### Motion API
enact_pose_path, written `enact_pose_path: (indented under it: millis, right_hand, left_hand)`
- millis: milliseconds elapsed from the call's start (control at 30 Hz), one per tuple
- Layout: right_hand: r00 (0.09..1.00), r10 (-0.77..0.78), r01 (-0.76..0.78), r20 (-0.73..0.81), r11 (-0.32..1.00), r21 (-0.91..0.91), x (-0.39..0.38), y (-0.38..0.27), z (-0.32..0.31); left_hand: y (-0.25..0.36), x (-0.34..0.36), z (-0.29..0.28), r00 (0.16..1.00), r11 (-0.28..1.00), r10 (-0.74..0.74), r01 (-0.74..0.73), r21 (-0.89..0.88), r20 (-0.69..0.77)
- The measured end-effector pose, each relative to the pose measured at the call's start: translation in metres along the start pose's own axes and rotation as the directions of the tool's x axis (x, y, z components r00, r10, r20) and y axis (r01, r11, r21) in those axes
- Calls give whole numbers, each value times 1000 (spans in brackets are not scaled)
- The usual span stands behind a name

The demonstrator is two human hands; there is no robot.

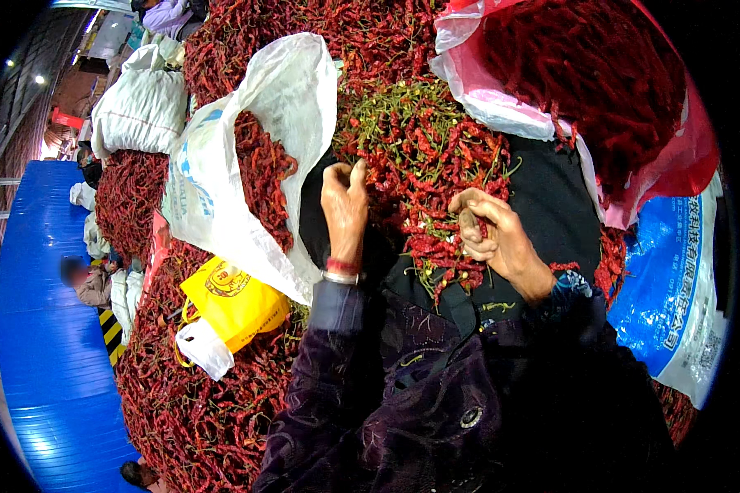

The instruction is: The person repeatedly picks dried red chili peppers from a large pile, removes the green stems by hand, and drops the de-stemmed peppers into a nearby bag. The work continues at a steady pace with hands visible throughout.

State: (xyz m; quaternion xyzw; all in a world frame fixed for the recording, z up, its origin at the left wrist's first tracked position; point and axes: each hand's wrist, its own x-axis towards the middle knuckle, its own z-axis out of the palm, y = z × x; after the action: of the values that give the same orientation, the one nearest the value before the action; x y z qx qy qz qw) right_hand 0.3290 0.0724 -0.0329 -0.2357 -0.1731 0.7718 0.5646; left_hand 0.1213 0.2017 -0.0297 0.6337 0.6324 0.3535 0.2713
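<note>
A pile of red chillies with green stems (444,140) lies before me between dark cloth. My left hand (345,205) is at the pile's left side, fingers bent and pointing forward; whatever they hold is too small to make out. My right hand (497,238) is over the right part of the pile, fingers curled; I cannot make out what is in them. Left of my left hand, a white woven sack (205,189) lies open with dark red chillies (263,181) inside. A red-and-pink bag full of chillies (575,74) sits at the upper right.
Heaped chillies (197,411) surround me. A yellow bag (247,304) and small white plastic bag (205,349) lie left; blue-and-white sacking (649,304) is right. A tied sack (140,107) stands upper left. People (94,287) sit near blue sheeting (49,329) at far left.
</note>
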Motion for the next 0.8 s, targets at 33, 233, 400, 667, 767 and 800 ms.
enact_pose_path:
  millis: [33, 233, 400, 667, 767, 800]
  right_hand:
    - [1000, 11, -11, 1, 1000, 23, -1, -1, -3]
    - [995, 86, -89, -59, 995, -39, -3, -1, -14]
    - [990, 138, -139, -20, 964, -226, -4, 1, 1]
    - [948, 308, -319, -85, 910, -266, -5, 21, 20]
    - [971, 216, -240, -106, 903, -356, -5, 28, 22]
    - [981, 162, -192, -106, 886, -422, -8, 28, 23]
  left_hand:
    - [-6, 10, 16, 1000, 1000, 5, -5, 17, -28]
    - [2, 3, 33, 987, 859, -140, 163, -486, 84]
    - [20, -51, 0, 975, 654, -174, 220, -724, 140]
    - [47, -139, -16, 976, 765, 21, 123, -632, 216]
    - [48, -150, -9, 966, 845, 172, -44, -533, 193]
    - [46, -152, -8, 959, 860, 184, -51, -508, 214]
